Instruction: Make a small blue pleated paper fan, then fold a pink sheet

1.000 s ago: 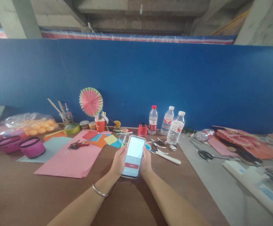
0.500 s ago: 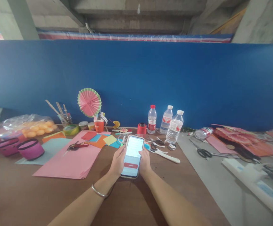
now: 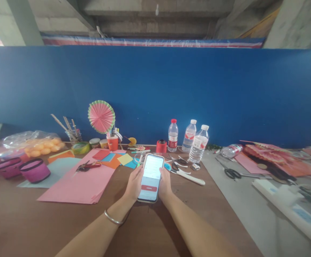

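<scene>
A smartphone (image 3: 151, 178) with a lit screen is held upright between both hands above the brown table (image 3: 141, 232). My left hand (image 3: 134, 185) grips its left edge, thumb along the side; a silver bangle (image 3: 113, 217) circles that wrist. On the phone's right edge, my right hand (image 3: 165, 185) is closed, its thumb tip at the screen's border. A red button shows low on the display; the text is too small to read. Left of the phone lie pink paper sheets (image 3: 77, 185), with a bunch of keys (image 3: 84, 166) on them.
Three water bottles (image 3: 172, 137) stand behind, near the blue partition (image 3: 155, 89). White-handled scissors (image 3: 191, 177) lie to the right. A pink paper fan (image 3: 101, 116) rises from an orange cup (image 3: 113, 143). Farther right are black scissors (image 3: 234, 174) and a white power strip (image 3: 291, 210).
My right thumb has shifted slightly up and right, toward the phone's edge. The phone and my left hand keep their place, and the screen looks the same.
</scene>
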Action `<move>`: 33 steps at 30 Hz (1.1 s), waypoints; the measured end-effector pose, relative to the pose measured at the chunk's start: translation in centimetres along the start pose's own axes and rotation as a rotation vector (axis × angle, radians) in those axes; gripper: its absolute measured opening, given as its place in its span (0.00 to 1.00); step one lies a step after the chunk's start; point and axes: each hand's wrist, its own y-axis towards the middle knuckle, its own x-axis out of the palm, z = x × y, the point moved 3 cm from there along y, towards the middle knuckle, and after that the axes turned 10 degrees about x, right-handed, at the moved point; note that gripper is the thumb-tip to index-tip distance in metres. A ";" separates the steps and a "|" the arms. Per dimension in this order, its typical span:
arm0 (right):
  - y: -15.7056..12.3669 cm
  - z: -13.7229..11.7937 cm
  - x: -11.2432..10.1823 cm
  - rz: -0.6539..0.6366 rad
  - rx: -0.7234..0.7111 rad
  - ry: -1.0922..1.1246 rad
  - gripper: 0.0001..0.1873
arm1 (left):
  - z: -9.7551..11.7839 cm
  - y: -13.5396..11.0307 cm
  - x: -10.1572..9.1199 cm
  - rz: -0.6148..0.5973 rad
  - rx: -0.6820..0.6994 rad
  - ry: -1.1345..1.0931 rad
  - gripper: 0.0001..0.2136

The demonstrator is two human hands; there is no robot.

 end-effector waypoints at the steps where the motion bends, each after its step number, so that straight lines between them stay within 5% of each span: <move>1: 0.0 0.0 0.0 -0.004 0.007 -0.003 0.10 | 0.0 0.0 0.0 0.002 0.001 0.001 0.15; 16: -0.3 0.0 0.7 -0.173 -0.037 0.006 0.16 | -0.8 0.1 -0.2 0.096 -0.089 -0.157 0.12; 33: 0.4 1.7 0.0 -0.177 -0.007 0.184 0.15 | -0.7 0.0 0.1 0.100 -0.158 -0.215 0.15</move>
